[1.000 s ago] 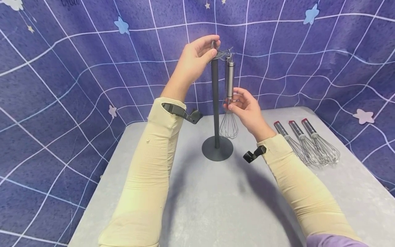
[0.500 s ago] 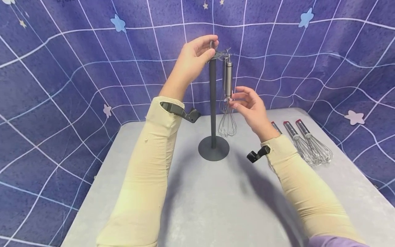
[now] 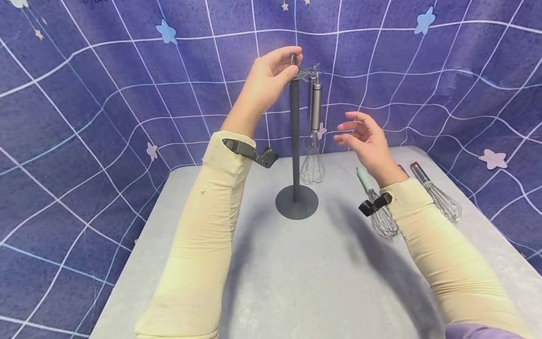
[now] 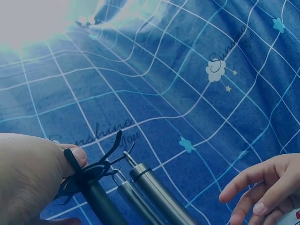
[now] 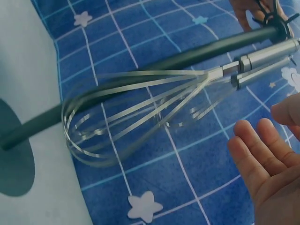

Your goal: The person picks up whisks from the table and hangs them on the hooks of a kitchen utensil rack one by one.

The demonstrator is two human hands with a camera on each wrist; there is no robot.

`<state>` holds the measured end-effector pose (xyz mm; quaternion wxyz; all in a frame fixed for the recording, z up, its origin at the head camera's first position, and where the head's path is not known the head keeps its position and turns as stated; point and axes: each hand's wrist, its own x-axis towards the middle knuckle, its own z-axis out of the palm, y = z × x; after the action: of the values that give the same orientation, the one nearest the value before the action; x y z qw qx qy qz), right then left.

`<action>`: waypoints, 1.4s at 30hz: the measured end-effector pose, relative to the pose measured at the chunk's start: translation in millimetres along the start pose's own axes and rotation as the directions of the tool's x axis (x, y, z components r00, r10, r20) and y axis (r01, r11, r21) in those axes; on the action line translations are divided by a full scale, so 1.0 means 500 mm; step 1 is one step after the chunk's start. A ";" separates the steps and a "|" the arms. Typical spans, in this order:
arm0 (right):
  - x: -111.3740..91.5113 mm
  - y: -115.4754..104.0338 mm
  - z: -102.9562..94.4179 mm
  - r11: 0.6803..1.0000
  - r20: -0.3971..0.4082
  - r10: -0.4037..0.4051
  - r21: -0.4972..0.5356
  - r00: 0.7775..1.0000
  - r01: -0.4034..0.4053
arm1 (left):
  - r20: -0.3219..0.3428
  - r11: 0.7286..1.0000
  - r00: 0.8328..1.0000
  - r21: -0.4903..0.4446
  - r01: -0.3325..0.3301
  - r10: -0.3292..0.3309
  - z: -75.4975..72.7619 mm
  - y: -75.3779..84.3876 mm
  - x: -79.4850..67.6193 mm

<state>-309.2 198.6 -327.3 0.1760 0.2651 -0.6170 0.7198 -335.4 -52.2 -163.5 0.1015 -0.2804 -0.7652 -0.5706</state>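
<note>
My left hand grips the top of a dark grey upright stand, thumb and fingers around its tip beside the ring of hooks. Two whisks with steel handles hang from hooks on its right side: the nearer whisk and another whisk partly hidden behind it. In the right wrist view the nearer whisk's wire loops look blurred. My right hand is in the air to the right of the hanging whisks, fingers loosely bent, apart from them and holding nothing.
On the grey table to the right lie a whisk with a mint-green handle and a red-tipped whisk. A further handle is mostly behind my right forearm. A blue grid-patterned cloth rises behind the table.
My right hand has let go of the hanging whisk and moved right, away from it. The mint-green handle has come into sight. My left hand stays on the stand's top.
</note>
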 end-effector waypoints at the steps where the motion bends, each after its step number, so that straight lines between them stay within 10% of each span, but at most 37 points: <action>1: 0.000 -0.001 -0.006 1.000 -0.001 0.004 0.002 1.000 -0.004 | 0.002 1.000 1.000 0.000 0.002 -0.002 0.001 0.001 0.001; 42: -0.059 0.086 -0.208 0.968 -0.136 0.248 -0.001 0.959 -0.250 | 0.019 0.996 1.000 0.086 -0.002 0.001 0.002 0.007 0.000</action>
<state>-327.8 295.4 -389.2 0.1279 0.1343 -0.6387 0.7467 -333.5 -50.7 -160.8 0.1068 -0.2818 -0.7898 -0.5342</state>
